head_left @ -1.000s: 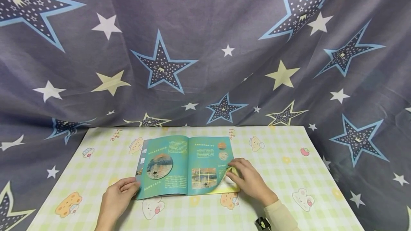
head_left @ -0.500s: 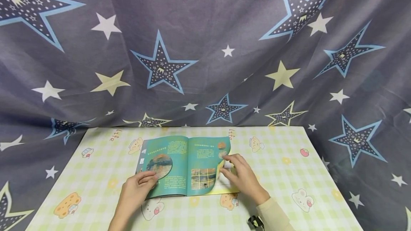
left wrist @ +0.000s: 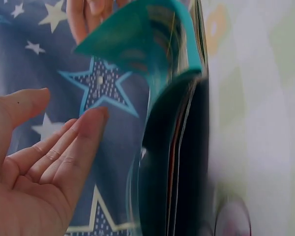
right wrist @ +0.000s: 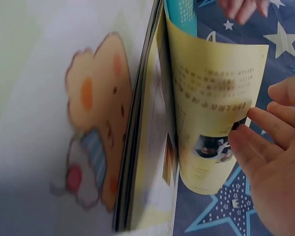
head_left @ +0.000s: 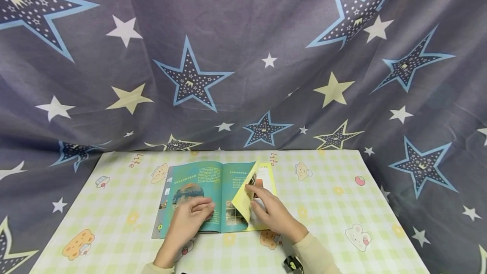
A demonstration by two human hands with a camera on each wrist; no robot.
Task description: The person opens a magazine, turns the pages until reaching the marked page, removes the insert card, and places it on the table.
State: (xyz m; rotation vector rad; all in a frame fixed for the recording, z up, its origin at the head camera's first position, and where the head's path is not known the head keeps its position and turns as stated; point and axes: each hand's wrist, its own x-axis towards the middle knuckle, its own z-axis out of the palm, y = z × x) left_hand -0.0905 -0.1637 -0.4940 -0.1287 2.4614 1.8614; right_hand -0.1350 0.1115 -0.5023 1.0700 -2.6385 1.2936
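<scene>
An open magazine [head_left: 207, 181] with teal pages lies on the table, its spine running away from me. One right-hand page [head_left: 241, 198] is lifted and curls over to the left, showing its yellow back. In the right wrist view, my right hand [right wrist: 280, 162] has its extended fingertips against that yellow page [right wrist: 211, 113], the thumb apart from it. My left hand [head_left: 190, 219] is over the lower left page, covering part of the round painting picture [head_left: 186, 191]. The left wrist view shows this left hand [left wrist: 49, 172] with fingers extended and nothing in them.
A pale green checked tablecloth [head_left: 133, 198] with cartoon animals covers the table. Behind and beside it hangs a dark grey star-patterned curtain [head_left: 236, 88]. A small black object [head_left: 293, 264] is by the right sleeve [head_left: 317, 255].
My right hand has moved left, and the page has gone from a curled corner to standing folded over. My left hand has moved right, from the magazine's left edge to over the left page.
</scene>
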